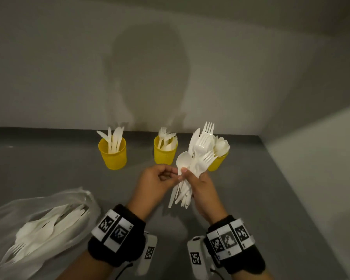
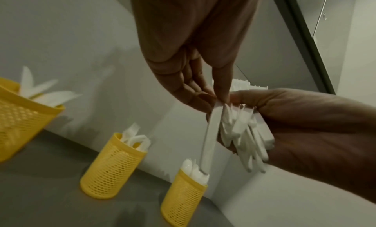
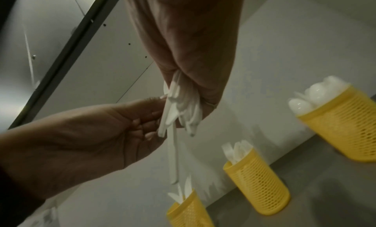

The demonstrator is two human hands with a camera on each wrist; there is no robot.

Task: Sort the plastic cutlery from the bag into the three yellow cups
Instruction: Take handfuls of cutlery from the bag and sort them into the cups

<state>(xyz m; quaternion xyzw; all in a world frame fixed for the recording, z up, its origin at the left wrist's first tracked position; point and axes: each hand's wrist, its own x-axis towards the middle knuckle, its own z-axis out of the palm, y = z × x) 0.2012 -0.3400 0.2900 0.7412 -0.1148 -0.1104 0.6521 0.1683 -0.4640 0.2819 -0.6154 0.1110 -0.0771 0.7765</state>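
My right hand grips a bundle of mixed white plastic cutlery upright by the handles, forks and spoons fanning out above. With thumb and forefinger, my left hand pinches the handle of one spoon at the bundle's left edge; the left wrist view shows that handle. Three yellow mesh cups stand along the back wall. The left cup holds knives, the middle cup forks, and the right cup, partly hidden behind the bundle, spoons.
A clear plastic bag with more white cutlery lies on the grey table at the lower left. Walls close in behind the cups and on the right. Black wristbands with markers sit on both wrists.
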